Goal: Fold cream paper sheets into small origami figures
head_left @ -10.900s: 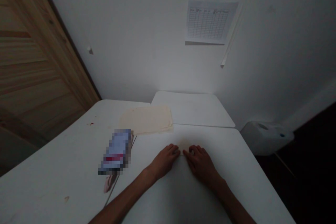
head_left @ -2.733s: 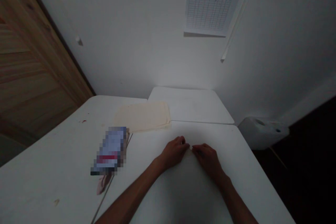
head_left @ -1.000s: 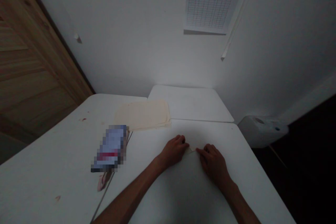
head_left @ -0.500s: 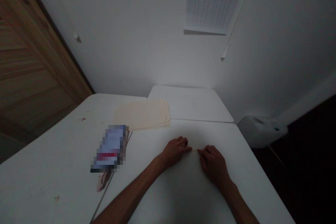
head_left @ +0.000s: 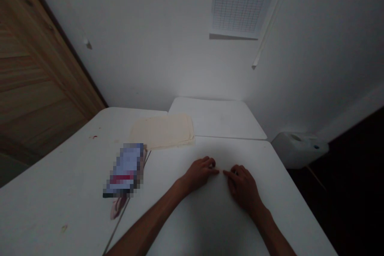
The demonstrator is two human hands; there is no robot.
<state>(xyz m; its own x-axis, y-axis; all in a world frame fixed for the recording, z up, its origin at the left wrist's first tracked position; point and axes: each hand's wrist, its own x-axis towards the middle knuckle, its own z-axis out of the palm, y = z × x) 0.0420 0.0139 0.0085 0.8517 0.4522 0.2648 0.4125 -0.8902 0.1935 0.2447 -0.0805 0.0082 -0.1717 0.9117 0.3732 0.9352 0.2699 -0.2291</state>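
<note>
My left hand rests low over the white table, fingers curled and the tips pressed together, pointing right. Opposite it is my right hand, also curled, one finger stretched toward the left fingertips. Only a narrow gap separates the two hands. A faint pale sliver shows in that gap, too small and dim to name. Whatever the curled fingers cover is hidden. Beyond my left hand, a stack of thin cream-coloured sheets lies flat on the table.
On the left is a blurred-out flat item on a pinkish cloth-like thing. A white board lies at the back by the wall. A printed chart hangs above, and a white plastic container stands beyond the table's right edge.
The right fingertip has shifted slightly left, nearer the left fingertips. The pale strip between them shows less now. My left hand is almost unchanged.
</note>
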